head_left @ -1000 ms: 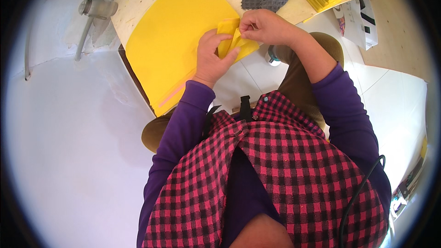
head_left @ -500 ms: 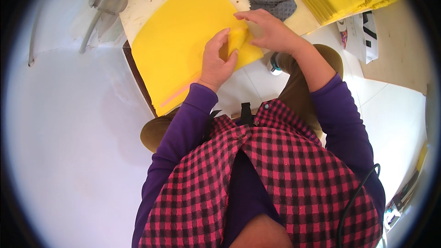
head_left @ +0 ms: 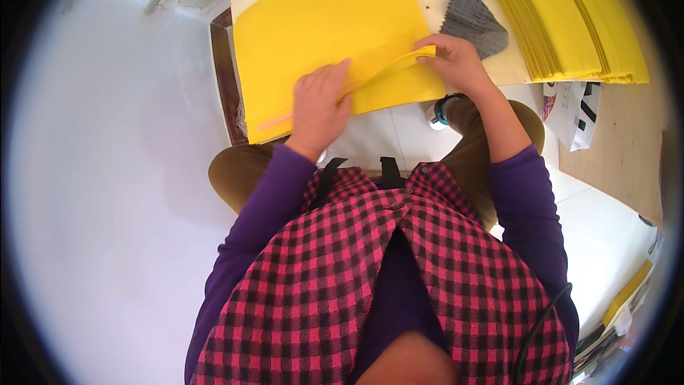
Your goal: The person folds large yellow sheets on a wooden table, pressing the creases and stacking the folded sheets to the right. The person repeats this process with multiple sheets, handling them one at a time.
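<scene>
A large yellow sheet [head_left: 320, 21], smooth and soft-looking, lies on the pale wooden table in front of me. Its near edge is lifted into a narrow folded strip. My left hand [head_left: 319, 108] is closed on this edge toward the left, fingers on top and thumb on the near side. Further right, my right hand [head_left: 456, 63] pinches the raised end of the same edge between thumb and fingers. A thin pink strip [head_left: 276, 122] lies along the sheet's near left edge, beside my left hand. Past my right hand rests a grey waffle-textured cloth [head_left: 474, 18] with zigzag edges.
Tall stacks of folded yellow sheets [head_left: 563, 21] fill the table's right side. Below them stands a white printed bag [head_left: 574, 114], next to a wooden panel [head_left: 616, 146]. My knees are under the table's near edge, and a white wall [head_left: 114, 171] is at the left.
My hands have moved apart: the right now pinches the sheet's edge, and the left has shifted left along it. The small curled roll is now a long fold. The view has shifted.
</scene>
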Action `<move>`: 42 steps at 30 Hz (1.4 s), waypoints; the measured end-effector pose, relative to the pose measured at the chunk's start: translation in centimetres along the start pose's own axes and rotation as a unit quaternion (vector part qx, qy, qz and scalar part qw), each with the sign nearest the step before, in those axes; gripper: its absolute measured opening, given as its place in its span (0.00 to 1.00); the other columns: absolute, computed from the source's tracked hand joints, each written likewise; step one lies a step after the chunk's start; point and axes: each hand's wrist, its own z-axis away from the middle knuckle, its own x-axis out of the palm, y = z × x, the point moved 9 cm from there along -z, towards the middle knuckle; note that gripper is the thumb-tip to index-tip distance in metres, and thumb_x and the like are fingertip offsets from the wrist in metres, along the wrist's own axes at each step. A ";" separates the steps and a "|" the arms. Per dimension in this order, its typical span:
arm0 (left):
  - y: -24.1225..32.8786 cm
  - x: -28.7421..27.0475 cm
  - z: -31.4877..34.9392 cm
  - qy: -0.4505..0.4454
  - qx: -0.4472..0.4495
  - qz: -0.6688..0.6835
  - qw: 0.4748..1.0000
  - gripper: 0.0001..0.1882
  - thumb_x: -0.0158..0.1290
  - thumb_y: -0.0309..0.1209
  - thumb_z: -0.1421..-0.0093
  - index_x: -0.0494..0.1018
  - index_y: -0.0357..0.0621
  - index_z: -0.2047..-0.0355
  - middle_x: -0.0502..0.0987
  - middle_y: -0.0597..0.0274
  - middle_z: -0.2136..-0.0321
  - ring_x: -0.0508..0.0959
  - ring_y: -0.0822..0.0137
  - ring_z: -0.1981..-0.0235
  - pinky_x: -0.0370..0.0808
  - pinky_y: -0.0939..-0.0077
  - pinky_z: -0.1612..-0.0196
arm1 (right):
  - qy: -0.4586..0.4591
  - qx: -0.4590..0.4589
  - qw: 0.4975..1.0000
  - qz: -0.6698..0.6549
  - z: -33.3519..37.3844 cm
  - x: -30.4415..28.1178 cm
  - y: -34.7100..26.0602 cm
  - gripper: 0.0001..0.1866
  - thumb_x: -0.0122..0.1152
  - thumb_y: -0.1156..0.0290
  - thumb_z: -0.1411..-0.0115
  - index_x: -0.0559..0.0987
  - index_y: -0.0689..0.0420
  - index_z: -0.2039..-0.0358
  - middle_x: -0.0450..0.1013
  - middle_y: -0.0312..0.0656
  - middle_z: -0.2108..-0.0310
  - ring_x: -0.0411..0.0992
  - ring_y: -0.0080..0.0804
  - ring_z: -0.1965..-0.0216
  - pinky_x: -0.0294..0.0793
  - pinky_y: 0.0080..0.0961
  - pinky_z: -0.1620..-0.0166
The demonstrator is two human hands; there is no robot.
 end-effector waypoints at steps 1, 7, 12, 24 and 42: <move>-1.2 -1.2 1.0 0.008 -0.008 -0.026 1.000 0.31 0.58 0.26 0.53 0.68 0.44 0.45 0.75 0.54 0.57 0.72 0.53 0.52 0.65 0.59 0.50 | 0.004 0.008 1.000 -0.003 0.0 -0.1 0.2 0.08 0.64 0.76 0.45 0.79 0.60 0.64 0.74 0.35 0.72 0.70 0.19 0.70 0.71 0.19 0.64; -10.7 -6.9 7.5 0.049 -0.121 -0.039 0.991 0.27 0.59 0.21 0.56 0.72 0.42 0.51 0.76 0.52 0.57 0.74 0.52 0.54 0.68 0.60 0.50 | 0.011 0.035 0.998 -0.042 -0.2 -0.4 1.1 0.08 0.63 0.76 0.43 0.78 0.61 0.63 0.75 0.32 0.71 0.70 0.16 0.69 0.71 0.17 0.64; -17.0 -7.6 11.2 0.130 -0.280 0.178 0.934 0.23 0.59 0.16 0.54 0.74 0.40 0.54 0.77 0.56 0.55 0.75 0.60 0.51 0.69 0.68 0.46 | 0.015 0.072 0.996 -0.049 -0.2 -0.6 1.9 0.08 0.62 0.75 0.41 0.77 0.61 0.61 0.75 0.31 0.69 0.70 0.14 0.68 0.70 0.14 0.63; -18.5 -6.4 11.5 0.137 -0.323 0.319 0.881 0.23 0.57 0.14 0.51 0.74 0.41 0.53 0.75 0.61 0.53 0.72 0.68 0.48 0.66 0.75 0.44 | 0.013 0.096 0.993 -0.074 0.3 -0.9 2.1 0.09 0.59 0.76 0.39 0.77 0.60 0.58 0.75 0.32 0.64 0.71 0.17 0.62 0.70 0.16 0.57; -20.7 -4.8 11.0 0.148 -0.367 0.449 0.802 0.12 0.55 0.31 0.38 0.77 0.35 0.59 0.79 0.68 0.69 0.75 0.79 0.70 0.72 0.82 0.65 | 0.031 0.060 0.998 0.005 -1.1 -1.5 -0.4 0.09 0.55 0.69 0.35 0.78 0.61 0.60 0.74 0.28 0.66 0.68 0.14 0.63 0.66 0.14 0.57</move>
